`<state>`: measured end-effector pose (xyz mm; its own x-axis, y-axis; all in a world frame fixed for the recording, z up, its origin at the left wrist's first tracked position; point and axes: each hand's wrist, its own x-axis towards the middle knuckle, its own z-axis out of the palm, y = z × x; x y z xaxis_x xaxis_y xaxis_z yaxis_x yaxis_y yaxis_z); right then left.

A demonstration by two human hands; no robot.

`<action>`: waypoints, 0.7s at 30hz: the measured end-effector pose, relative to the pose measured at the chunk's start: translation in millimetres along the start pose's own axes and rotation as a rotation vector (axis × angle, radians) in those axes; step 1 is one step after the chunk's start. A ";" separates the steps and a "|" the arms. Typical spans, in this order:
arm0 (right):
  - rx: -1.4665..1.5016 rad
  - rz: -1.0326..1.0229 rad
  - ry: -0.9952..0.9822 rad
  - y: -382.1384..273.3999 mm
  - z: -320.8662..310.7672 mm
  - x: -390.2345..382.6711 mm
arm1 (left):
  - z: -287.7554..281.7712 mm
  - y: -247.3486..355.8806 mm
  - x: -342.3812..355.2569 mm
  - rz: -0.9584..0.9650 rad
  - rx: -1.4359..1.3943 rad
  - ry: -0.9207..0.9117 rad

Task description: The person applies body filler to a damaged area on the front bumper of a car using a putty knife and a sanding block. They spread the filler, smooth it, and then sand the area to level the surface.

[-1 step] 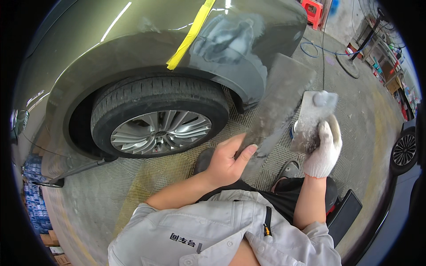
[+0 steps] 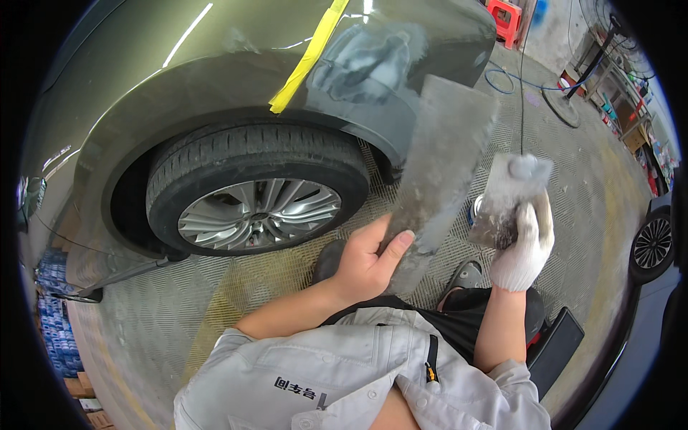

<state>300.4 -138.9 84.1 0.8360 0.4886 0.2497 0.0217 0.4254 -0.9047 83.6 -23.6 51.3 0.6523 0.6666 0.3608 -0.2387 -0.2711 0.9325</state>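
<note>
Plates, flat and grey, occupy both hands in the head view. The left hand, bare, grips the lower part of the large plate, thumb laid over its near face. That plate slants upward, its top end overlapping the edge of the car fender as seen from here; it looks held clear of the bodywork, though contact cannot be ruled out. The right hand, in a white knitted glove, is closed on the small plate at its lower right side. A rounded, pale grey lump of paste sits at the upper end of the small plate. The two plates are side by side, near each other but apart, and both carry dark smudges.

On the fender, above the wheel, a whitish, cloudy patch lies just right of a strip of yellow tape.

By the look of it, the step in hand is readying the paste on the plates, with spreading on the patch not under way. The next move seems to call for bringing the plates together to work the lump thin, both kept steady; too steep a tilt could let the paste slide off.
</note>
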 end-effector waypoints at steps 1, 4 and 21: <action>0.045 -0.048 -0.045 1.4 -1.2 -5.6 | 3.9 -0.5 2.1 -0.016 -0.143 0.007; 0.160 -0.229 -0.499 15.7 2.5 -20.7 | 15.4 2.1 13.1 0.044 -0.219 0.069; -0.730 -0.639 -0.466 -16.2 31.7 -10.5 | -16.1 26.4 51.0 0.309 -0.091 0.393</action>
<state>273.8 -126.7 107.1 0.2659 0.6452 0.7162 0.8316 0.2223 -0.5090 98.9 14.3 94.7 0.2254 0.7806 0.5830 -0.4512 -0.4467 0.7726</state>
